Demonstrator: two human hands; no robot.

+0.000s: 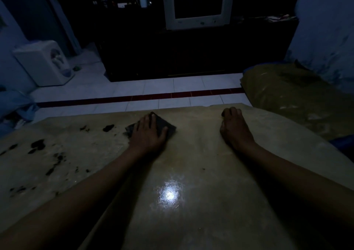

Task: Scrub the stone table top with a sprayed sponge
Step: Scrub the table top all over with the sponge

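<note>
The stone table top (191, 173) is beige and glossy, with a bright light reflection near its middle. A dark square sponge (166, 125) lies flat near the table's far edge. My left hand (148, 132) presses down on the sponge with flat fingers, thumb along its right side. My right hand (234, 128) rests on the bare stone further right, with its fingertips bent at the far edge and nothing in it. Several dark smears and clumps (38, 144) spot the left part of the table.
Beyond the table is a white tiled floor with a red stripe (145, 96). A white water dispenser (46, 61) stands at the left, a dark cabinet (182, 44) at the back, and a plastic-covered bundle (291, 94) at the right.
</note>
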